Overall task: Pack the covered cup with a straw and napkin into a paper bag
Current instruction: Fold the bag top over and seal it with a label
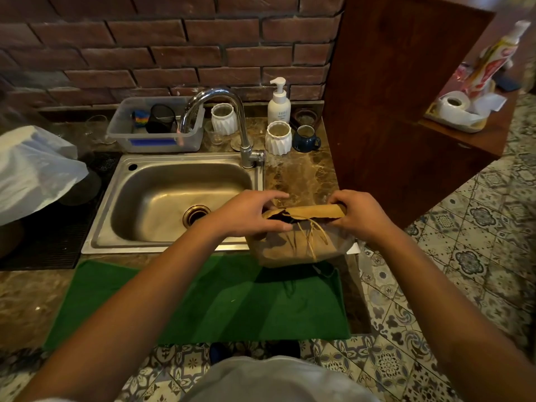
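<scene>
A red brick wall (174, 47) stands behind a brown stone counter (301, 172). A big steel sink (116, 204) sits in the counter, with a shiny tap (229, 117) at its back edge. A green mat (220, 303) lies along the counter's front edge. A clear tub (153, 134), a white soap bottle (279, 104), two white cups (278, 137) and a blue mug (306, 139) stand along the back edge. The paper bag (293, 242) stands near the counter's front right corner, just right of the sink. The left hand (249, 213) grips the bag's top at one end. The right hand (359, 216) grips the folded top at the other end.
</scene>
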